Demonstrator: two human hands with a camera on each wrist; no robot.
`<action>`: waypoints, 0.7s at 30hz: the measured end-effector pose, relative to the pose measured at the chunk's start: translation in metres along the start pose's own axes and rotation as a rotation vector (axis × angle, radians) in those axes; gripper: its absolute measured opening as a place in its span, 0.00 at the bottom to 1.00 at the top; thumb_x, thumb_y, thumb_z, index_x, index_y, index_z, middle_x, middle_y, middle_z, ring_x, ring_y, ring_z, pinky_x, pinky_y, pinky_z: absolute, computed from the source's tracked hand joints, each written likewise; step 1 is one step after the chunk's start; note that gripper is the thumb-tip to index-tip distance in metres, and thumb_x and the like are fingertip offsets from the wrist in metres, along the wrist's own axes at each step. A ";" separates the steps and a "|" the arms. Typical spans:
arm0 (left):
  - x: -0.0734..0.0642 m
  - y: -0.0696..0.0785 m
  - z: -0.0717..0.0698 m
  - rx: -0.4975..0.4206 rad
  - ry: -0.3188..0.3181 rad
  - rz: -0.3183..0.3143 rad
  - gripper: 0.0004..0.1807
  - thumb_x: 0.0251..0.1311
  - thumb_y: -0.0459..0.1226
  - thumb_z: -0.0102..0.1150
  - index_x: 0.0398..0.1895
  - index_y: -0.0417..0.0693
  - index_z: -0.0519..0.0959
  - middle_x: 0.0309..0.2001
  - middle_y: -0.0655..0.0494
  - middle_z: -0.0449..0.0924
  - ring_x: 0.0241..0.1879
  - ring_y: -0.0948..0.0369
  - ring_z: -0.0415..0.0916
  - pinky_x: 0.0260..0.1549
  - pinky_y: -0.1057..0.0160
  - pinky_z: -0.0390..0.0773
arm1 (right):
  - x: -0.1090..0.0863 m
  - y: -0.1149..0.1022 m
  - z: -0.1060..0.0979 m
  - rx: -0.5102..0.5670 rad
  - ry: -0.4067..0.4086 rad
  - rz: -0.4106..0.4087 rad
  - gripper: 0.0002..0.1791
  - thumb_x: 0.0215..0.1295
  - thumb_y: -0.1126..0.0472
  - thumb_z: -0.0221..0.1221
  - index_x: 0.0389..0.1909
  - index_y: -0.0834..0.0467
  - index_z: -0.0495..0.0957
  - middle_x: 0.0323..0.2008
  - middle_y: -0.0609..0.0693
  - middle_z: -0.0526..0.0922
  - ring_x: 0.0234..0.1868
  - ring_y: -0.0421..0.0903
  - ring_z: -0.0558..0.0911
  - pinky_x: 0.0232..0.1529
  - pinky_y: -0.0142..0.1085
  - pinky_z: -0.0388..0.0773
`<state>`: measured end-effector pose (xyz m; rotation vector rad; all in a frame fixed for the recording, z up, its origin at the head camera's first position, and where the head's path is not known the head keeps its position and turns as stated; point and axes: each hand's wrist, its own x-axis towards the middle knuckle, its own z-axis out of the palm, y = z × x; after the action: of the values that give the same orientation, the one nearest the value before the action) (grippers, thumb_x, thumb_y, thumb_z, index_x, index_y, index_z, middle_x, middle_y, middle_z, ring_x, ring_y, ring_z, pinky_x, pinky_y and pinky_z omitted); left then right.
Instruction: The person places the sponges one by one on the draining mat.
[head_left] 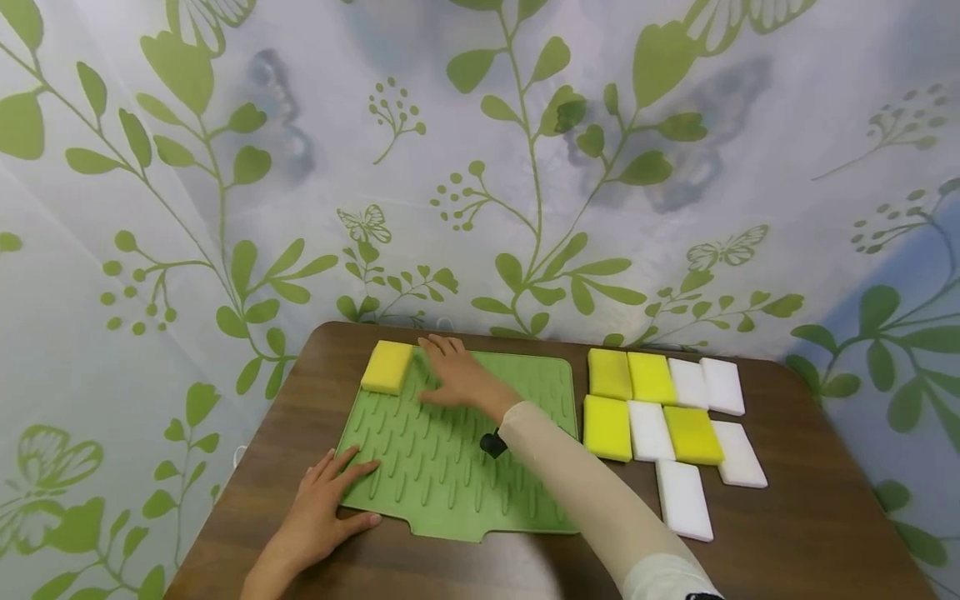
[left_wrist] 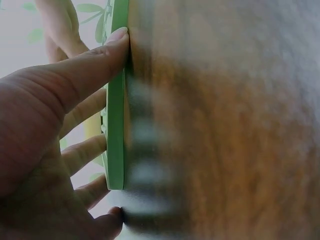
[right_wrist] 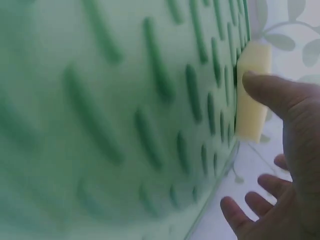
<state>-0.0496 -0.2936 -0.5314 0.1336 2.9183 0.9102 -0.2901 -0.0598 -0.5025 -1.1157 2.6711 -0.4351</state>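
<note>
A green ridged mat (head_left: 442, 467) lies on the brown table, and a yellow sponge (head_left: 387, 367) sits at its far left corner. Just right of that sponge is my right hand (head_left: 459, 377), over the mat's far part with thumb and fingers spread and nothing held. In the right wrist view the thumb overlaps the sponge (right_wrist: 252, 112). My left hand (head_left: 321, 510) rests at the mat's near left corner, fingers spread and fairly straight. Its fingertips touch the mat's edge (left_wrist: 116, 150) in the left wrist view.
Right of the mat, several yellow sponges (head_left: 607, 427) and white sponges (head_left: 683, 500) lie in uneven rows on the table (head_left: 787, 533). A leaf-patterned curtain (head_left: 480, 250) hangs right behind the table's far edge. My right forearm crosses the mat's right part.
</note>
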 end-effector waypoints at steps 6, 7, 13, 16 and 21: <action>-0.001 -0.003 0.001 0.000 0.016 0.016 0.42 0.55 0.55 0.81 0.75 0.61 0.77 0.83 0.40 0.63 0.81 0.24 0.52 0.69 0.13 0.50 | -0.028 0.021 -0.012 -0.017 -0.025 -0.046 0.57 0.73 0.37 0.67 0.89 0.50 0.44 0.88 0.54 0.51 0.88 0.59 0.52 0.85 0.58 0.60; -0.001 -0.003 0.001 0.001 0.022 0.018 0.42 0.55 0.54 0.81 0.75 0.61 0.78 0.83 0.39 0.63 0.81 0.24 0.52 0.69 0.12 0.50 | -0.033 0.023 -0.014 -0.027 -0.026 -0.050 0.57 0.72 0.37 0.67 0.89 0.50 0.45 0.87 0.53 0.53 0.88 0.59 0.53 0.85 0.58 0.60; 0.000 -0.002 0.000 0.003 0.038 0.032 0.42 0.55 0.53 0.82 0.74 0.60 0.78 0.82 0.39 0.64 0.80 0.24 0.52 0.68 0.12 0.50 | -0.060 0.034 -0.028 -0.012 -0.036 -0.055 0.56 0.72 0.37 0.68 0.89 0.50 0.49 0.85 0.53 0.59 0.86 0.58 0.57 0.84 0.58 0.61; 0.001 -0.001 0.000 0.002 0.032 0.033 0.42 0.55 0.53 0.82 0.74 0.60 0.78 0.82 0.38 0.64 0.80 0.24 0.53 0.67 0.12 0.51 | -0.077 0.038 -0.032 0.029 -0.050 -0.042 0.56 0.71 0.37 0.68 0.89 0.49 0.47 0.85 0.52 0.61 0.86 0.57 0.57 0.84 0.58 0.62; 0.001 0.000 0.002 0.009 0.032 0.035 0.42 0.54 0.54 0.82 0.74 0.60 0.79 0.82 0.37 0.64 0.80 0.24 0.53 0.67 0.13 0.51 | -0.107 0.047 -0.035 0.092 -0.042 -0.022 0.57 0.70 0.39 0.70 0.89 0.49 0.48 0.84 0.51 0.62 0.86 0.59 0.57 0.82 0.61 0.64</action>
<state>-0.0501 -0.2919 -0.5329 0.1729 2.9592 0.9123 -0.2583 0.0553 -0.4772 -1.1159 2.5768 -0.5269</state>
